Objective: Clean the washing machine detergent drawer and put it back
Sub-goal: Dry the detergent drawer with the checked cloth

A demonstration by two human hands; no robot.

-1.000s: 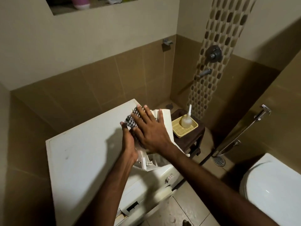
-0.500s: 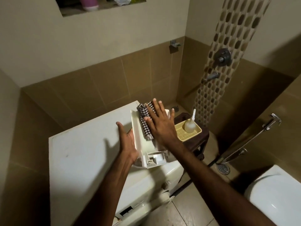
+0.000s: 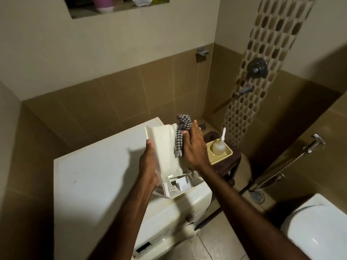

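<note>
The detergent drawer is being held tilted above the washing machine, being gripped along its left edge by the left hand, while a checked cloth is being pressed against it by the flat-fingered right hand.

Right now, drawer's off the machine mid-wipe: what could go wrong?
1. The left hand alone grips the detergent drawer by one edge above the washing machine; a hard wipe could twist it loose.
2. The checked cloth under the right hand hangs bunched past the drawer's far end and may slip off.
3. The bottle in the yellow tray stands near the right hand; a sweep might knock it.
</note>
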